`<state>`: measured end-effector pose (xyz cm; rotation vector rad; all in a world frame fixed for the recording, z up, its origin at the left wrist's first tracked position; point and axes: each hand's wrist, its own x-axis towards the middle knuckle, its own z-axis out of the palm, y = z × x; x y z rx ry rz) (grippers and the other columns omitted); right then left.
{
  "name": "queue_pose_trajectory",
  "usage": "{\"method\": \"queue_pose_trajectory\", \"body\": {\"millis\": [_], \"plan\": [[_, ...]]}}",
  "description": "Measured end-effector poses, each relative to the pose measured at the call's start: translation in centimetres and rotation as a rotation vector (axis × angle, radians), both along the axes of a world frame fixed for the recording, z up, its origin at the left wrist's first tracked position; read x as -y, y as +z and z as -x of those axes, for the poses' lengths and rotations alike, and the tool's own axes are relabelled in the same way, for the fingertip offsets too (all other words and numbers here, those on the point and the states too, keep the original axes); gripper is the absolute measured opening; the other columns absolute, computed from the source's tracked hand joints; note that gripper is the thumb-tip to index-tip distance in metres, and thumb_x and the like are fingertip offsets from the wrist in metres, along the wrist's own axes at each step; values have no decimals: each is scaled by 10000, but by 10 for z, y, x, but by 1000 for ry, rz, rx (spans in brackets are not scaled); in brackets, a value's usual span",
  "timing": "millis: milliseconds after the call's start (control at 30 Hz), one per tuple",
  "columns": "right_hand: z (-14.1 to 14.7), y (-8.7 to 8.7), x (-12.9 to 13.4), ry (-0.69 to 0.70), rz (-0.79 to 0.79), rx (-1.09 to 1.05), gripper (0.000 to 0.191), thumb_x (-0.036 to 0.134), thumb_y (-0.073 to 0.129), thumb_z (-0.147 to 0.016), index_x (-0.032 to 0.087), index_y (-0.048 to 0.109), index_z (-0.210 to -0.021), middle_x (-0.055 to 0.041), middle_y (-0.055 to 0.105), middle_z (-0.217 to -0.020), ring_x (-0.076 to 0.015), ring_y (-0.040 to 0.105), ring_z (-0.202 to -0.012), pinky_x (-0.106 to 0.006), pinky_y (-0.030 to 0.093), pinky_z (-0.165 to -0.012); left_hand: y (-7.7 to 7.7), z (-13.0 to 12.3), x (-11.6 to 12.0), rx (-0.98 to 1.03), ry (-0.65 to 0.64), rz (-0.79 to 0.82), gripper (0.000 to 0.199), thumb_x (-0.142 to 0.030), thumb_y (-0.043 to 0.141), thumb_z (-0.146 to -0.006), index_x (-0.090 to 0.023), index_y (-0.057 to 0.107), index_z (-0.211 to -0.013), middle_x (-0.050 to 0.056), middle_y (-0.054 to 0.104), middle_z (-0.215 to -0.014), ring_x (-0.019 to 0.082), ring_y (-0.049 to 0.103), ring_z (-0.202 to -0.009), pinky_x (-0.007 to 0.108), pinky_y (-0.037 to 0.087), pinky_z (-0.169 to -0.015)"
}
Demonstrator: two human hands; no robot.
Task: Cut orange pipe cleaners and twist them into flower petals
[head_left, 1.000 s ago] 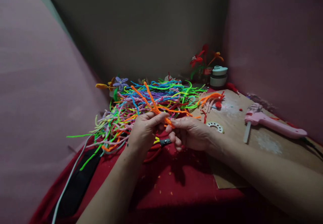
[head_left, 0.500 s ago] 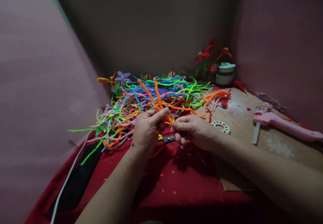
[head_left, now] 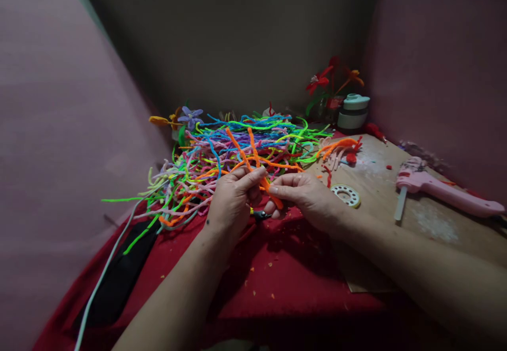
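Observation:
Orange pipe cleaners (head_left: 253,148) are pinched between my two hands, with two long ends pointing up and away. My left hand (head_left: 234,198) grips them near the middle, thumb on top. At their lower end, my right hand (head_left: 299,195) closes thumb and fingers round the orange strands. Behind the hands lies a heap of many-coloured pipe cleaners (head_left: 245,140). Dark-bladed pliers or scissors (head_left: 260,214) with a yellow part lie just under the fingers, partly hidden.
On the right, a wooden board (head_left: 420,235) holds a pink glue gun (head_left: 447,191) and a white perforated disc (head_left: 346,196). A lidded jar (head_left: 353,112) and red flowers (head_left: 320,80) stand behind. A black strip (head_left: 122,277) and white cable (head_left: 99,293) lie left on red cloth (head_left: 277,287).
My right hand has shifted slightly, and more of the lower orange ends shows between the hands. The view has moved a little.

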<state>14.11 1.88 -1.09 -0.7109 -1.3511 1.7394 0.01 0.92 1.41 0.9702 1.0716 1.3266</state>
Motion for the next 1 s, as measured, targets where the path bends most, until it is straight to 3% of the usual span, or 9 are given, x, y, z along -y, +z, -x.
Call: {"method": "queue_pose_trajectory", "body": {"millis": [233, 600, 767, 1000], "plan": [[2, -7, -4, 23, 34, -64, 144, 249, 600, -756, 111, 607, -717, -48, 660, -608, -106, 586, -505, -238, 467, -540, -6, 0, -1, -28, -63, -49, 218, -263, 702, -675, -143, 524, -632, -28, 502, -568, 65, 473, -486, 189, 382, -486], [3, -3, -5, 5, 86, -71, 134, 199, 600, -717, 111, 594, -617, -43, 644, -572, -85, 567, -465, -212, 462, -504, -7, -4, 2, -149, -4, -120, 219, -289, 659, -717, -151, 528, -607, -61, 405, -476, 46, 370, -418, 181, 308, -424], [2, 1, -4, -10, 99, -55, 136, 209, 595, -715, 106, 592, -626, -46, 645, -573, -89, 564, -444, -217, 461, -488, -10, 0, 2, -316, 67, -204, 199, -310, 659, -722, -141, 586, -646, -39, 487, -529, 50, 419, -460, 182, 340, -456], [2, 3, -4, 12, 123, -31, 106, 178, 585, -706, 105, 595, -629, -54, 648, -588, -88, 554, -449, -219, 460, -483, -10, -1, 4, -279, 47, -193, 173, -310, 647, -731, -144, 611, -702, -20, 530, -565, 68, 459, -484, 201, 380, -483]]}}
